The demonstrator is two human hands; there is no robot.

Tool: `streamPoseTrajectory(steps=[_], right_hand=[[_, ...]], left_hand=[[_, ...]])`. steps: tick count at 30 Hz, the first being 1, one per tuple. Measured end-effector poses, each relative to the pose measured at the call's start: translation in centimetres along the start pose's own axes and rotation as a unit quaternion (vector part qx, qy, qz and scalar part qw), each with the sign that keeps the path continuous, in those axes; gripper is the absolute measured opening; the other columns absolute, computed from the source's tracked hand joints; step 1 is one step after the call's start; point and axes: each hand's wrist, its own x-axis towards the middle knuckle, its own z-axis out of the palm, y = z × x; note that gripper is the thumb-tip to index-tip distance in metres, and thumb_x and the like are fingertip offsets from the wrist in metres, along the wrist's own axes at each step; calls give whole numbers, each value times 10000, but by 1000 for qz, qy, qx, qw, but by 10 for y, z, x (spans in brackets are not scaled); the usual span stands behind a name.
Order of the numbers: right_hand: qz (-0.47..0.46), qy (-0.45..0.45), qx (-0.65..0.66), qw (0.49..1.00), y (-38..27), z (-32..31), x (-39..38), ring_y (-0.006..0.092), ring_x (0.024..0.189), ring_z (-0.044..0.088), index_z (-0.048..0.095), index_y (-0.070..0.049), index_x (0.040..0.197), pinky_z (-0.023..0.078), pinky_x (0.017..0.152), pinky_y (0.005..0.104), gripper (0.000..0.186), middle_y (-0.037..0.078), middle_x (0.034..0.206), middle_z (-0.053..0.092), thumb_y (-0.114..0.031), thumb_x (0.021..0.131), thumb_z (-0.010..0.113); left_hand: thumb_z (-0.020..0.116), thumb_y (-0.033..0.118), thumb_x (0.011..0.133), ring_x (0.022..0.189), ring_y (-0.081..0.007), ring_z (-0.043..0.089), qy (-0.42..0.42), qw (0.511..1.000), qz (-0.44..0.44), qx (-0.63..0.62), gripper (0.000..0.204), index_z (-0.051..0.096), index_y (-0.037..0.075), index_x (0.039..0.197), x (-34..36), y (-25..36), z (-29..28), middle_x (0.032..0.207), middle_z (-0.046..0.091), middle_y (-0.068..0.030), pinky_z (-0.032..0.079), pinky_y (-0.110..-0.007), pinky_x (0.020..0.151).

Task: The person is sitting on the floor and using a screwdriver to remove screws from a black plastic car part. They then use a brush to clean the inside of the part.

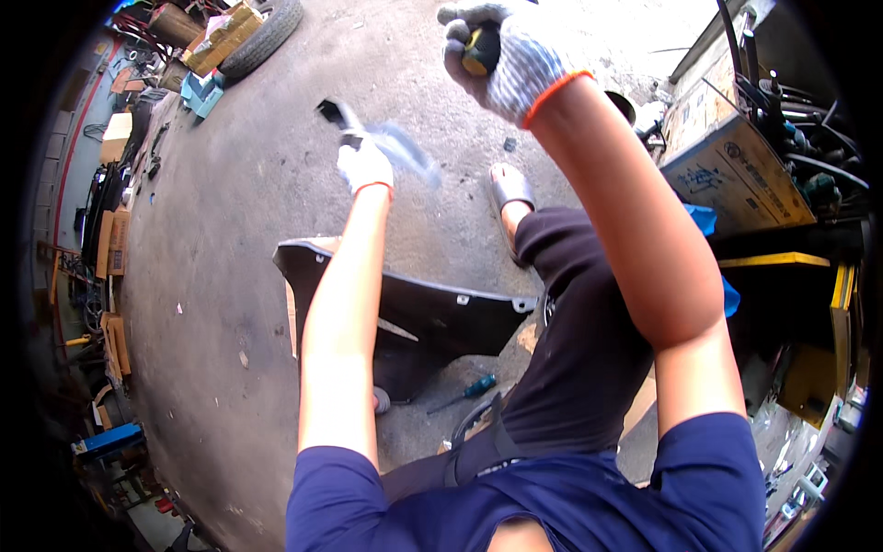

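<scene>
My left hand (pixel 366 170), in a white glove with an orange cuff, is raised ahead of me and closed. It grips a pale, motion-smeared object with a black end (pixel 329 111); its kind cannot be made out. Higher up and to the right, my right hand (pixel 529 74) wears a similar glove. Its fingers wrap round a black and yellow tool handle (pixel 481 51), whose other end is hidden. Below my left hand, a black curved fender-like panel (pixel 437 313) is on the floor, partly covered by my left forearm.
A screwdriver with a teal handle (pixel 479 385) lies behind the panel, near my leg. A tyre (pixel 267 39) and a light blue box (pixel 200 94) stand at the far left. Cardboard boxes (pixel 115 241) line the left side. A large worn carton (pixel 736 175) stands at right, beside yellow-edged shelving (pixel 777 261).
</scene>
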Motion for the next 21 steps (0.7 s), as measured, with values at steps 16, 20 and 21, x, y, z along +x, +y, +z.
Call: streamPoseTrajectory(steps=[16, 20, 21], right_hand=[[1, -10, -27, 1000, 34, 11, 0, 162, 676, 615, 608, 59, 916, 575, 618, 302, 137, 89, 745, 597, -73, 880, 625], [5, -7, -42, 999, 34, 7, 2, 146, 676, 611, 616, 41, 911, 578, 647, 293, 143, 68, 750, 600, -97, 886, 641], [14, -1, -42, 999, 31, 4, 3, 145, 678, 611, 617, 38, 909, 579, 653, 292, 144, 66, 755, 601, -102, 887, 643]], left_hand=[[493, 510, 905, 1234, -334, 547, -626, 511, 194, 556, 589, 612, 59, 1266, -13, -45, 69, 1317, 592, -182, 424, -411, 1033], [521, 477, 934, 1197, -320, 571, -513, 618, 226, 551, 550, 574, 77, 1307, -2, 27, -2, 1291, 610, -164, 425, -394, 1031], [519, 461, 949, 1196, -315, 572, -475, 644, 242, 548, 522, 579, 84, 1305, -9, 51, -22, 1289, 614, -151, 423, -383, 1033]])
